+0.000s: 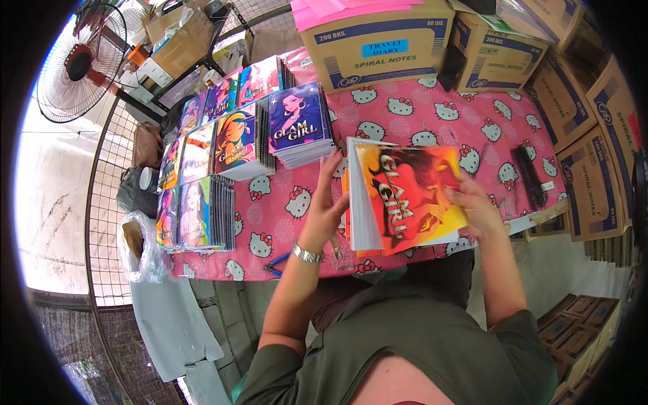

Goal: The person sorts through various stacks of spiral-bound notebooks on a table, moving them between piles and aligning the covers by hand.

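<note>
In front of me is a stack of notebook sheets [412, 196] with a red and yellow illustrated cover on top and white pages showing at its left side. My right hand [478, 206] grips the stack's right edge, its thumb on the cover. Close to the left edge, my left hand [327, 210] has its fingers stretched apart and its palm toward the pages. I cannot tell whether its thumb touches them. Orange edges of more sheets peek out beneath the stack. Piles of spiral notebooks with illustrated covers, such as a purple notebook [297, 125], stand on the left.
A pink patterned cloth [398, 128] covers the table. Large cardboard boxes [378, 50] line the back and right. Black spiral coils [530, 177] lie at the right. Blue-handled pliers [275, 264] rest near the front edge. A fan [79, 64] stands at the far left.
</note>
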Demonstrator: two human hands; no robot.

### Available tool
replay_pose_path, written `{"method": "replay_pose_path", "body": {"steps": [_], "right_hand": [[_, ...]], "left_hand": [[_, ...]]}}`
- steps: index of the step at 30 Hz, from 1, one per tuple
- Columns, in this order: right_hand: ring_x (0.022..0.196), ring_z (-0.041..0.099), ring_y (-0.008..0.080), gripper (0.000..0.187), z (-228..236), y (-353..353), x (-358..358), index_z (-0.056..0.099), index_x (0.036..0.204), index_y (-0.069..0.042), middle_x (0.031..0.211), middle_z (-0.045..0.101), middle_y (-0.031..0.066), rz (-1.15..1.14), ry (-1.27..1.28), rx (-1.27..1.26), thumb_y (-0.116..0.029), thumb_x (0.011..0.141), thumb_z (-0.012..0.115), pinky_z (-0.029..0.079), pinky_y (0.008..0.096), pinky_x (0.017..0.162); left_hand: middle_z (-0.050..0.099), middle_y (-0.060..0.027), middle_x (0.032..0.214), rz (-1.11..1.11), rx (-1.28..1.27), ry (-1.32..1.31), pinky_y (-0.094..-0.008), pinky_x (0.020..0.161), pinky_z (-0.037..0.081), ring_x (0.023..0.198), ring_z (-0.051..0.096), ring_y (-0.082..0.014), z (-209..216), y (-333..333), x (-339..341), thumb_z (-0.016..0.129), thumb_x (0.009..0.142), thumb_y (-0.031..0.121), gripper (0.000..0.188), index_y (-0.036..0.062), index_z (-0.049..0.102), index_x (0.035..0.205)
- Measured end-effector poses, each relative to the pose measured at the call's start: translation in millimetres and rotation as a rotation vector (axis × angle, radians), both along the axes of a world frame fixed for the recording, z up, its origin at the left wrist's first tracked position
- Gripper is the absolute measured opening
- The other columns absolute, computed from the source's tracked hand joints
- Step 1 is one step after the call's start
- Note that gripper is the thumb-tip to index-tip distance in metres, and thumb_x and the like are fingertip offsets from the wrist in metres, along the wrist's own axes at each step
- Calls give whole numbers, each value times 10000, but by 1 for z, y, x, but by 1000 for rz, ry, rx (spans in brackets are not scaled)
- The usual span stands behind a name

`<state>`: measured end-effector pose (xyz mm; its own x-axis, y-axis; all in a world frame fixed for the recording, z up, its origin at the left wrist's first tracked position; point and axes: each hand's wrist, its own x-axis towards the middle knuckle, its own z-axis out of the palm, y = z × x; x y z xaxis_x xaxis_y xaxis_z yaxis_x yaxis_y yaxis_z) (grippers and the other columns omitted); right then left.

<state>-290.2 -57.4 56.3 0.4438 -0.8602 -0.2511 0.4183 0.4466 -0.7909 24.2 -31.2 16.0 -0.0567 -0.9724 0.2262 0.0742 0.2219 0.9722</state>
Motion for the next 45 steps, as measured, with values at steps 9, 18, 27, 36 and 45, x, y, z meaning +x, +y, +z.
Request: {"method": "replay_pose_path", "body": {"steps": [9,18,27,36,45], "right_hand": [[1191,586,169,642,48,-39,46,432,1462,-25,1319,598,90,72,60,-256,-141,894,707,489,336,1007],[913,651,112,310,17,-29,21,614,1184,-30,1031,684,47,37,552,-592,-61,891,711,545,283,790],[976,657,274,301,-6,32,83,645,1075,-63,1058,657,119,-279,563,-1243,-101,793,744,535,399,819],[1014,655,275,230,0,73,114,615,1024,-84,1095,632,127,-109,917,-1834,-160,811,661,548,391,864],[983,594,271,378,35,57,91,608,1123,-59,1097,580,100,-264,1056,-1743,-157,766,685,512,389,808]], "left_hand": [[686,-86,1034,-294,-163,-596,-354,901,515,993,659,-228,188,-50,-46,745,862,138,450,20,561,1254],[663,-86,1007,-180,-533,-1243,-420,912,421,964,633,-308,150,-48,-70,730,825,258,354,72,579,1086],[531,-115,1393,404,35,263,-458,1091,417,1285,520,-284,32,23,29,619,947,365,599,76,432,1437],[562,-171,1352,343,118,472,-447,1050,462,1235,573,-297,85,70,-21,497,956,418,613,-4,452,1398],[623,-173,1272,38,299,605,-421,1021,502,1158,630,-292,119,15,-26,545,842,109,518,-49,504,1333]]}}
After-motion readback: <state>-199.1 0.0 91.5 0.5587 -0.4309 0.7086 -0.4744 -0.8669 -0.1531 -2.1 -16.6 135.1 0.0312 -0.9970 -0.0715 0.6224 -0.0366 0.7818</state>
